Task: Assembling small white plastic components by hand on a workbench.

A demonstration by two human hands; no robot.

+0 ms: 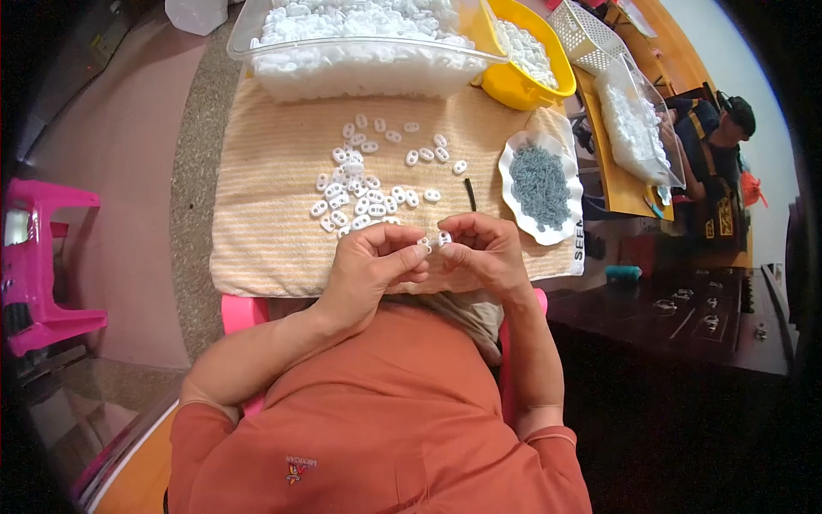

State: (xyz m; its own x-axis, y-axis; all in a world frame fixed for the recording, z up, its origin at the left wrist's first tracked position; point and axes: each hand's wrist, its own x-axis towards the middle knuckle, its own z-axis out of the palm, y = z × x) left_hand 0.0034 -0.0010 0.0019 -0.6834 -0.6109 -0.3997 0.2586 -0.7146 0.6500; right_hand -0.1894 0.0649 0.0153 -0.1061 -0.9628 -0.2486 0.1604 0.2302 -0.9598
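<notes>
My left hand pinches a small white plastic piece between thumb and forefinger; its exact shape is hard to make out. Close beside it, my right hand grips a white two-hole plastic piece in its fingertips. Both hands are at the near edge of a striped, cream-coloured towel. Just beyond them lie many loose white oval pieces with two dark holes each, partly heaped. A short black stick rests past my right hand.
A white wavy-rimmed dish of small grey parts stands at the right. At the back are a clear tub and a yellow basin full of white pieces. A pink stool stands left. Another person sits at far right near another clear tub.
</notes>
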